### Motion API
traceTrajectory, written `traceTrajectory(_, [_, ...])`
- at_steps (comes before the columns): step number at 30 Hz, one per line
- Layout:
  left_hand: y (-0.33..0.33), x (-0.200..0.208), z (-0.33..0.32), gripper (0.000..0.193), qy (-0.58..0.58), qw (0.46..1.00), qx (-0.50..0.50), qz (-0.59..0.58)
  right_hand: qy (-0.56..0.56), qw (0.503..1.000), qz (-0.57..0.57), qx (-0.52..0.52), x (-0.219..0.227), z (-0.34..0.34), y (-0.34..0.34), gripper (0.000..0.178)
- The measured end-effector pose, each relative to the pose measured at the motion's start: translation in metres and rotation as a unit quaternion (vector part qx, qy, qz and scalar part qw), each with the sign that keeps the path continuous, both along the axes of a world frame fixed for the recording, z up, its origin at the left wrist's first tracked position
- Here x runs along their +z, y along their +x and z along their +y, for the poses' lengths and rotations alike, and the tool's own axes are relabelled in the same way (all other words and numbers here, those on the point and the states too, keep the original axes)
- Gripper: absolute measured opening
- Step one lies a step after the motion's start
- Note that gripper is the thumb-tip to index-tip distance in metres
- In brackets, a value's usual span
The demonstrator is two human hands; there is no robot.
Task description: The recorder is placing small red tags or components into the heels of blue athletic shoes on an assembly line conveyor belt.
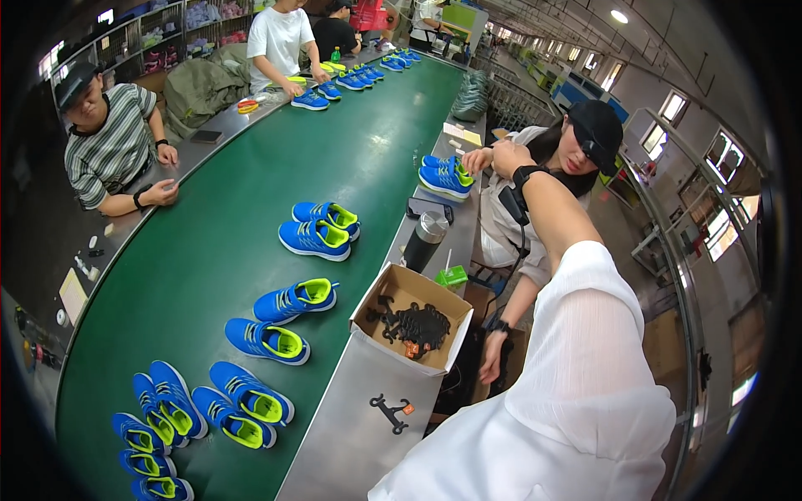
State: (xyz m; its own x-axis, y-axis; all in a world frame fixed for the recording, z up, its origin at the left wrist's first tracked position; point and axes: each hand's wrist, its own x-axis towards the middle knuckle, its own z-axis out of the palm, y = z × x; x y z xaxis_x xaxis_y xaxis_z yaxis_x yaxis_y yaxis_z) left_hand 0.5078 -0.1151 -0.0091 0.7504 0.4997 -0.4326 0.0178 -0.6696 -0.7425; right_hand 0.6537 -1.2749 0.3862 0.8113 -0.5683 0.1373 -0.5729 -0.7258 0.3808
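Head view, blue shoes [444,181], orange hanger tag [408,409], unreadable

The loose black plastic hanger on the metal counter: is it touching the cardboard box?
Apart. The head view shows the black hanger lying by itself, with bare metal counter between it and the cardboard box.

Your right hand [508,157] is near a co-worker's hand [477,159] by blue shoes [445,180] on the metal ledge [338,426], beside the green belt [251,179].
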Motion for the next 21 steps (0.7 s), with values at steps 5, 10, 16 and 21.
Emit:
traceTrajectory(5, [0.013,-0.003,-0.002,0.069,-0.013,0.997,0.059,0.049,0.009,0.998,0.055,-0.020,-0.009,-0.006,-0.010,0.024])
traceTrajectory(10, [-0.017,0.042,0.003,0.071,0.022,0.988,0.059,0.141,-0.026,0.999,0.025,-0.016,-0.033,-0.034,0.010,0.026])
traceTrajectory(16, [-0.046,0.072,0.011,0.072,0.016,0.985,0.059,0.160,-0.009,0.996,0.084,-0.013,-0.044,-0.037,0.009,0.024])
traceTrajectory(21, [-0.074,0.083,0.016,0.073,0.000,0.983,0.070,0.171,0.002,0.995,0.097,0.015,-0.056,-0.009,0.023,0.025])
